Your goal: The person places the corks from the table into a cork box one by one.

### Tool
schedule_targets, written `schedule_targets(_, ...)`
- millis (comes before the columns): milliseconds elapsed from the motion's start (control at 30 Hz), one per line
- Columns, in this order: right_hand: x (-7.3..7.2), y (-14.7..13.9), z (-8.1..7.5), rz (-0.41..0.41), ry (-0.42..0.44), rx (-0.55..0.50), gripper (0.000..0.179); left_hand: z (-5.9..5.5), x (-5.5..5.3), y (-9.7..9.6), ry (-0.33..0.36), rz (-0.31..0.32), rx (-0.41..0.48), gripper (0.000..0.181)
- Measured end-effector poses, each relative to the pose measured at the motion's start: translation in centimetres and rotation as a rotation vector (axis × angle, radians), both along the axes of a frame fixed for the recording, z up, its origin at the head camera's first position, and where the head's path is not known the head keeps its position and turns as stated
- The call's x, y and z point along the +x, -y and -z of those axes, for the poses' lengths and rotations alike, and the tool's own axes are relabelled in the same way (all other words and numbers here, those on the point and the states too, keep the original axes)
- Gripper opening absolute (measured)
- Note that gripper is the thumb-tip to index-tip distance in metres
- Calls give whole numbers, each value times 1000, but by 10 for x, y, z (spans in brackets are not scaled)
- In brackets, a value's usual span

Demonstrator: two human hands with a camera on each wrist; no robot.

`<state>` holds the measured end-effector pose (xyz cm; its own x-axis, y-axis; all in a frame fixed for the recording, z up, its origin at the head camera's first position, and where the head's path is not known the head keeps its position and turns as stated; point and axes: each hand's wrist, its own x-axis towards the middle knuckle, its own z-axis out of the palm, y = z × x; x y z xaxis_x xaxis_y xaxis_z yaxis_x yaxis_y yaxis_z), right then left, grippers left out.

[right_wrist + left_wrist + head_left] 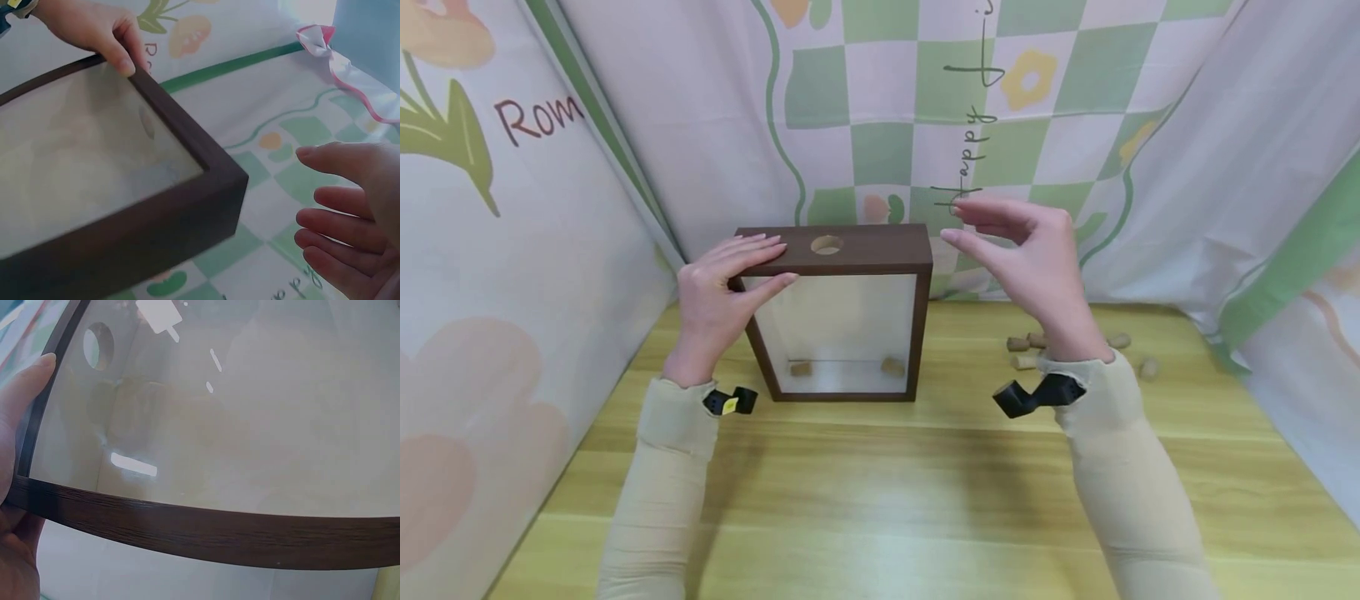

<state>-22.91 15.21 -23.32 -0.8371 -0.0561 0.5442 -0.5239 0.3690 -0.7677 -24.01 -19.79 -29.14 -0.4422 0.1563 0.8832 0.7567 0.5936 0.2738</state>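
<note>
A dark wooden shadow box (922, 333) with a clear front stands upright on the table, a round hole (827, 245) in its top. My left hand (722, 287) grips its upper left corner, fingers across the top and thumb at the front edge. In the left wrist view, the thumb (28, 384) lies against the dark frame (206, 534). Behind the pane, a cork (801, 368) and another cork (892, 367) lie at the bottom. Right of the box, my right hand (1026, 250) is raised in the air, fingers apart from the thumb; the right wrist view shows nothing held.
Several corks (1024, 362) lie loose on the wooden table (880, 492) at the right, partly hidden behind the right wrist. A patterned curtain (880, 92) hangs close behind the box, with more cloth (497, 292) along the left side.
</note>
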Motion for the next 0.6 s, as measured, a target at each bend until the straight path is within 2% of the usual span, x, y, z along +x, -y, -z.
schedule_targets(300,-1,-41,25,107,122,54,43,0,1,0,3,0,10,39)
schedule_targets(600,-6,-79,61,145,212,103,52,0,0,0,9,3,9,39)
